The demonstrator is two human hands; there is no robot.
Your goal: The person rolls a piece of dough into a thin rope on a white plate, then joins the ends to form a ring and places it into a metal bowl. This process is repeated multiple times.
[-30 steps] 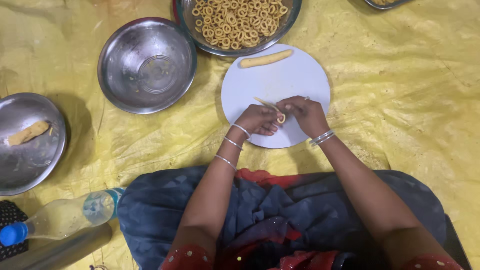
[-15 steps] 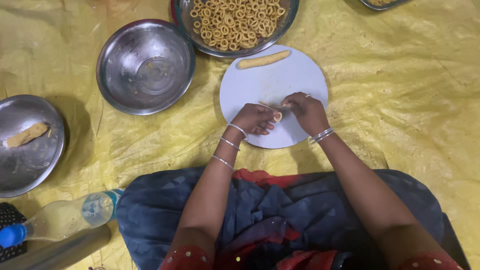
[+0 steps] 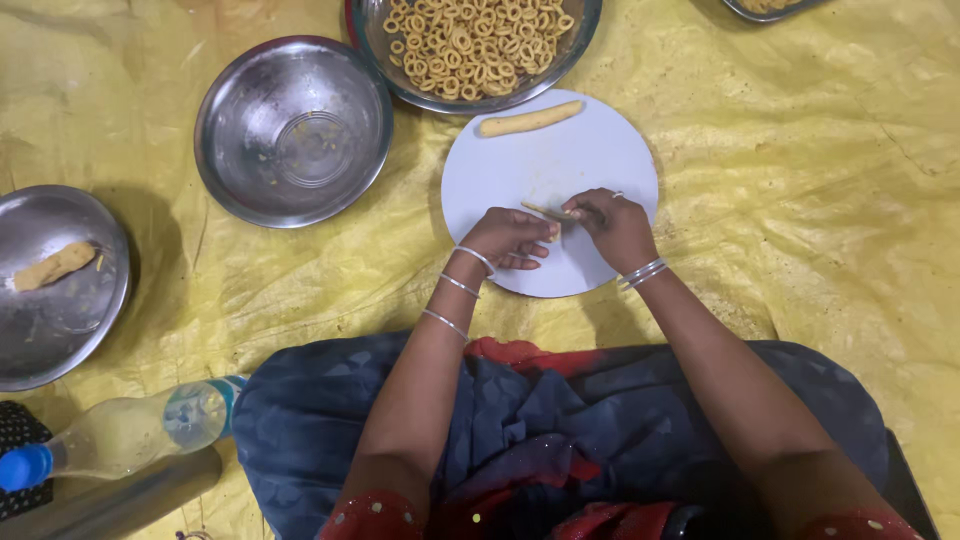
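Yellow sheet [image 3: 800,200] covers floor. White round board [image 3: 600,150] at centre. Both hands, left hand [image 3: 512,238] and right hand [image 3: 612,225], pinched shut on thin dough strip [image 3: 548,211]. Advice: keep strip even, join ends firmly. Ring-filled bowl [image 3: 475,45] at 12 o'clock.

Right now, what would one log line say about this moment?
left hand: on dough strip | right hand: pinching same strip | white board: dough roll | bowl of rings beyond
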